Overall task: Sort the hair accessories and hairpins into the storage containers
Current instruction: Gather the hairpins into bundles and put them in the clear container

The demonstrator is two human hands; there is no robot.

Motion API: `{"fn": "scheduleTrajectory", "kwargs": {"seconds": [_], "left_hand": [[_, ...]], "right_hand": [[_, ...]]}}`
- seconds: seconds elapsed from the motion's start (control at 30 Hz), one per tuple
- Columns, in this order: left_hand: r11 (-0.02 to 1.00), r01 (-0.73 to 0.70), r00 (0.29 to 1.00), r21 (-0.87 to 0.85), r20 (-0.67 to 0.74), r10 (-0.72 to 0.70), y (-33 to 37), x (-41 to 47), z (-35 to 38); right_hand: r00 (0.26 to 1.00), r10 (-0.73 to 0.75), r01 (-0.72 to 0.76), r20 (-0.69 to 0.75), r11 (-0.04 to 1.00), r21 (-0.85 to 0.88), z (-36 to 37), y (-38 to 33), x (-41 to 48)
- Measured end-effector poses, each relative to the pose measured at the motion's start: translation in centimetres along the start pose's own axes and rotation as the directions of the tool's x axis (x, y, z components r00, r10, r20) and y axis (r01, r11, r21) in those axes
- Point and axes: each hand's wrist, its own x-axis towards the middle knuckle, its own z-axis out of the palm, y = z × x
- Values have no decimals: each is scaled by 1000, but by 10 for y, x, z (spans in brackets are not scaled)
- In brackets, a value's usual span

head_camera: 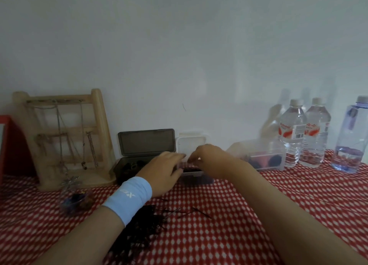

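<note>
A wooden jewellery stand (65,137) hung with chains stands at the left on the red dotted tablecloth (239,215). A small clear cup (76,201) of dark bits sits just in front of it. Next comes a dark grey box (146,143), its lid up against the wall.

The left hand (163,171), with a pale blue wristband (129,197), reaches forward with its fingers fairly straight and close together. They lie on the left edge of the clear box (192,143) in the middle, whose white lid is open. Near the forearm, a loose heap of black hairpins (147,225) lies on the cloth.

The right hand (211,159) hovers over the same box. Its fingers are curled down and the tips are drawn together. Blur hides whether they pinch a pin.

To the right sits a clear container (262,159) holding dark and red pieces, then water bottles (292,133).
</note>
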Motion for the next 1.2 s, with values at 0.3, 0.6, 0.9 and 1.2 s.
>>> {"fn": "scheduleTrajectory", "kwargs": {"seconds": [0.3,0.6,0.9,1.2], "left_hand": [[990,139,919,-6,373,-127,-23,-62,-10],[977,191,936,-92,319,-153,-15,-93,-27],[941,326,762,97,562,-322,-34,-142,-51],[893,314,885,-323,441,-151,-42,-153,-56]], "right_hand": [[849,38,-23,527,999,-35,-17,-61,-32],[933,-68,77,353,997,-12,4,-91,-36],[950,-197,143,241,964,222,17,-136,-34],[945,-159,71,284,953,296,20,-142,-39]]}}
